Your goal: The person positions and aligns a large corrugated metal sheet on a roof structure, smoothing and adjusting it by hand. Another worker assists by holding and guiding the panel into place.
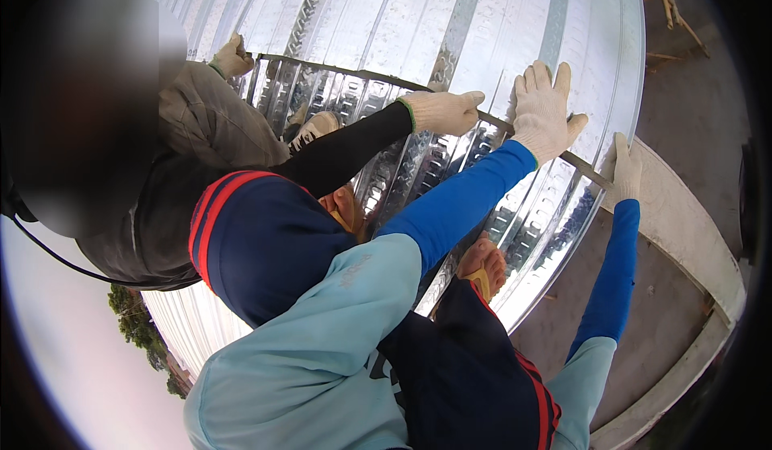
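A long ribbed silver metal roofing sheet (490, 32) lies over another shiny ribbed sheet (394, 180), its near edge crossing the middle of the view. My left hand (545, 116), in a white knit glove, rests flat on the upper sheet near that edge, fingers spread. At the sheet's right corner, my gloved right hand (627, 168) grips its side edge; some of its fingers are hidden. Left of my left hand, a co-worker's gloved hand (446, 112) lies at the same edge. The co-worker's other gloved hand (233, 57) holds the edge farther left.
The co-worker in dark clothes (145, 217) crouches close on my left. My sandalled feet (482, 265) stand on the lower sheet. Beyond the roof's right side are a drop, a curved concrete ledge (683, 201) and wooden poles (671, 4). Trees (137, 321) show at the lower left.
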Demonstrator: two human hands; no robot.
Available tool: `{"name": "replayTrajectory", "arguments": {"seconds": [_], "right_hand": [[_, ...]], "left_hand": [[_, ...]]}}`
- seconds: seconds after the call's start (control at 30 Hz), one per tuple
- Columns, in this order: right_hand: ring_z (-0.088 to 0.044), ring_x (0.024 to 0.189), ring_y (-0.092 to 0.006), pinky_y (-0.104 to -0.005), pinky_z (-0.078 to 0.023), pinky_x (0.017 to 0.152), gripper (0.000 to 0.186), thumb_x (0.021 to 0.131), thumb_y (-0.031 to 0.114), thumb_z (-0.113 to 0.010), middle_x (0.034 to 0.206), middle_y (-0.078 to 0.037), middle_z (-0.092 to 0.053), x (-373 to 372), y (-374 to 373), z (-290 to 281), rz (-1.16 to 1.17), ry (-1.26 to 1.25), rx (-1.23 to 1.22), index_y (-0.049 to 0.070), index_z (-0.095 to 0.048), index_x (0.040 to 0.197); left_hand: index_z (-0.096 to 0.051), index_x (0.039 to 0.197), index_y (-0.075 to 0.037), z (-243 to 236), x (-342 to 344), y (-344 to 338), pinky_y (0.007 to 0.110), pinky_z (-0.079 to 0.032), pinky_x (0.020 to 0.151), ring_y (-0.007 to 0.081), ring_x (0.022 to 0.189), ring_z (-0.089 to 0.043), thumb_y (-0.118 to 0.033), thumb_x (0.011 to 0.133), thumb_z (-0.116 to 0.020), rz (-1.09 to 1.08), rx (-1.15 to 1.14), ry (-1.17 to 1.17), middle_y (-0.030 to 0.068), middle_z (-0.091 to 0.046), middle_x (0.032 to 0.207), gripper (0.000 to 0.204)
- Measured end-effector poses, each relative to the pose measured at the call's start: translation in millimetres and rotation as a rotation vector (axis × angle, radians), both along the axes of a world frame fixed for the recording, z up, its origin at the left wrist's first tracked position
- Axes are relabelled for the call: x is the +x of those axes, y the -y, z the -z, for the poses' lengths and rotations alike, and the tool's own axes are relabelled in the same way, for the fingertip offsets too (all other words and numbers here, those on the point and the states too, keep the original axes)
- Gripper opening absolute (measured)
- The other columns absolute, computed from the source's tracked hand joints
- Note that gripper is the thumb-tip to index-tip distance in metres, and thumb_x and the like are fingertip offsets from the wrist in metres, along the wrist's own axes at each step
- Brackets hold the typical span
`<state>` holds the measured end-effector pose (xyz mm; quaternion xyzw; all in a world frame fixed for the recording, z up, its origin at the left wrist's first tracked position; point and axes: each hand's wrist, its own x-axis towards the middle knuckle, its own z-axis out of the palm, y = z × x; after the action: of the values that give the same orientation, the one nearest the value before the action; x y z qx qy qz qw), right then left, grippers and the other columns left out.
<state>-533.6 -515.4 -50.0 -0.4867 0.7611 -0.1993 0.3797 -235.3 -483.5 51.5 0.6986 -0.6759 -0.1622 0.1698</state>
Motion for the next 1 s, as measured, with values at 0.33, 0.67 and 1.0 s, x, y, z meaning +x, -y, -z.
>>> {"name": "replayTrajectory", "arguments": {"seconds": [0.33,0.67,1.0], "right_hand": [[-0.075,0.092,-0.0249,-0.0460,-0.057,0.085,0.065,0.113,0.056,-0.061,0.099,-0.016,-0.080,13.0,-21.1,0.9,0.058,-0.069,-0.058,-0.006,-0.079,0.120],[-0.077,0.116,-0.0436,-0.0512,-0.056,0.100,0.065,0.114,0.053,-0.058,0.119,-0.031,-0.080,27.7,-24.1,-12.9,-0.007,-0.157,-0.072,-0.008,-0.078,0.126],[-0.073,0.121,-0.0526,-0.0559,-0.056,0.108,0.062,0.113,0.049,-0.056,0.124,-0.036,-0.077,37.7,-27.4,-25.8,-0.091,-0.291,-0.120,-0.008,-0.077,0.123]], "left_hand": [[-0.038,0.167,0.008,-14.0,7.6,-12.3,0.060,-0.037,0.120,0.0479,0.141,-0.049,-0.050,0.097,-0.082,0.023,-0.023,-0.055,0.0375,-0.050,0.145,0.101],[-0.032,0.173,0.006,-7.3,5.7,-10.0,0.063,-0.036,0.128,0.0505,0.147,-0.049,-0.059,0.104,-0.073,0.023,0.051,0.021,0.0364,-0.048,0.152,0.103],[-0.032,0.175,0.001,23.3,8.5,-13.2,0.064,-0.057,0.111,0.0593,0.143,-0.054,-0.060,0.102,-0.078,-0.006,-0.076,0.002,0.0401,-0.045,0.156,0.106]]}}
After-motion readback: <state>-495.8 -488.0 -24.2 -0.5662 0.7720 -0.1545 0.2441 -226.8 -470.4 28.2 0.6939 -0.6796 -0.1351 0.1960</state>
